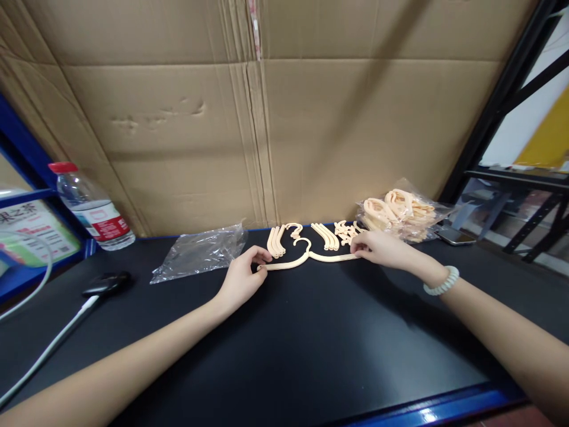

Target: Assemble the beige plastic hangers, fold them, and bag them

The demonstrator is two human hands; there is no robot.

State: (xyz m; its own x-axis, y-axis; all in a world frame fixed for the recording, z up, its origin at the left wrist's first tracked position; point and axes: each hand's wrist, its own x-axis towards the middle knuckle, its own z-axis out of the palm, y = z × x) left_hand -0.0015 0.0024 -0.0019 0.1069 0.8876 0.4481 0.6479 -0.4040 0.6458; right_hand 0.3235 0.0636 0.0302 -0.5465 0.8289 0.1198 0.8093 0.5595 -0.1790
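A cream plastic hanger (311,256) lies flat on the black table (284,344), hook pointing away from me. My left hand (242,276) pinches its left end and my right hand (383,248) pinches its right end. Behind it lie loose cream hanger parts (326,235): curved arms, a hook piece and small clips. A white beaded bracelet (441,281) is on my right wrist.
A clear bag of more hanger parts (402,213) sits at the back right beside a phone (453,236). An empty clear bag (200,252) lies at the back left. A water bottle (91,207), a black device with a white cable (104,283) and a cardboard wall (267,118) are also here.
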